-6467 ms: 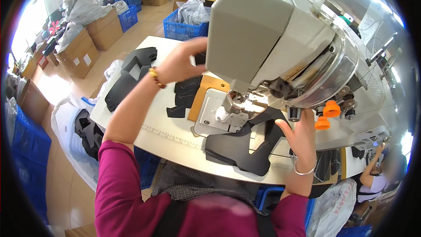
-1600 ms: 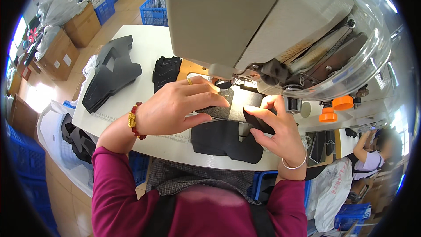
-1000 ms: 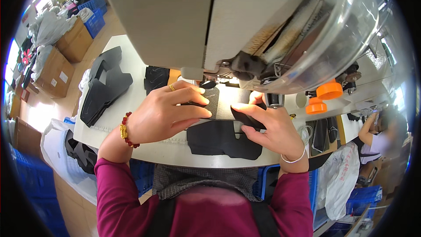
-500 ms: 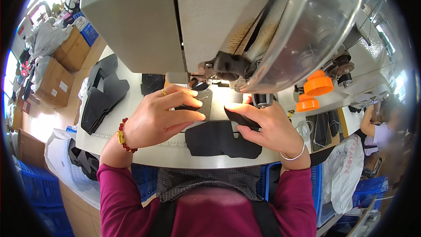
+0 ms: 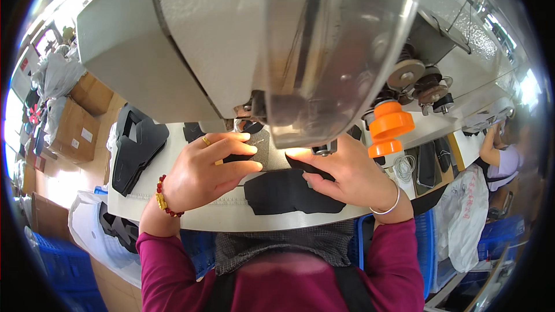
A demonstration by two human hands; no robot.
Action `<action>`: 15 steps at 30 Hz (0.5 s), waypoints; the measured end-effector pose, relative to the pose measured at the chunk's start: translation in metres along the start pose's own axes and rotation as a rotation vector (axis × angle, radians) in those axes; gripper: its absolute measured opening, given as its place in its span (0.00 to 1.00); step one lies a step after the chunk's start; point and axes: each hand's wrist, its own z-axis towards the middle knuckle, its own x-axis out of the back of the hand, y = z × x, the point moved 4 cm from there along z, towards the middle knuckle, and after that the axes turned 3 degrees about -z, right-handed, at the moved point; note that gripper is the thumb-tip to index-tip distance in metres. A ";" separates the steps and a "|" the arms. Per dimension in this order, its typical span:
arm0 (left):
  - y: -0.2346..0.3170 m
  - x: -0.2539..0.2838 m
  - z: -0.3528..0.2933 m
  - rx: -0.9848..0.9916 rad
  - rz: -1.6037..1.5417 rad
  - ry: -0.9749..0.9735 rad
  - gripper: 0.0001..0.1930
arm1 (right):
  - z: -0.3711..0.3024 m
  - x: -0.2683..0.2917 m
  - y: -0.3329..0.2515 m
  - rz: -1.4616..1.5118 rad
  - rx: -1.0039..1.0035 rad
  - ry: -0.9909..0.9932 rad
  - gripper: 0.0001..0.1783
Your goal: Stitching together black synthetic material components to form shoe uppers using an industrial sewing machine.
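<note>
My left hand [image 5: 202, 167] lies with its fingers stretched and spread on a flat dark workpiece with a grey speckled patch [image 5: 262, 151], below the head of a sewing machine [image 5: 191, 40]. On the other side of the lit spot, my right hand [image 5: 361, 176] has its index finger and thumb apart over the black right part [image 5: 309, 166] of the work. That hand's other fingers are partly hidden by the machine's clear guard [image 5: 324, 81]. In front of both hands a loose black cut piece [image 5: 277, 193] rests on the table; my right thumb overlaps its edge. The needle is hidden.
Stacked black cut pieces [image 5: 139, 147] sit on the table's left. Orange knobs [image 5: 390, 127] stick out beside the guard. At right are a coiled cord [image 5: 404, 167] and a white bag [image 5: 462, 214]. Cartons [image 5: 75, 130] and blue crates [image 5: 60, 260] stand left; a person [image 5: 503, 162] sits far right.
The view has shifted, so the machine head appears lower and farther left. Both hands keep nearly the same pose on the dark work.
</note>
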 end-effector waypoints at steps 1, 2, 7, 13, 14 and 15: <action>-0.001 0.000 0.000 0.013 -0.014 -0.011 0.17 | 0.000 0.001 -0.002 -0.014 0.040 0.024 0.27; -0.002 -0.001 0.001 0.027 -0.028 -0.021 0.17 | 0.000 0.001 -0.001 -0.015 0.037 0.029 0.27; -0.007 -0.002 0.000 0.080 -0.031 -0.058 0.16 | 0.000 -0.004 0.007 0.011 0.024 0.040 0.22; -0.010 -0.007 0.001 0.074 -0.031 0.003 0.10 | 0.004 -0.008 0.017 -0.064 0.065 0.148 0.12; -0.011 -0.008 -0.001 0.079 -0.018 0.004 0.08 | 0.004 -0.008 0.019 -0.063 0.062 0.151 0.12; -0.011 -0.009 -0.002 0.083 -0.007 0.005 0.07 | 0.003 -0.009 0.022 -0.067 0.061 0.119 0.12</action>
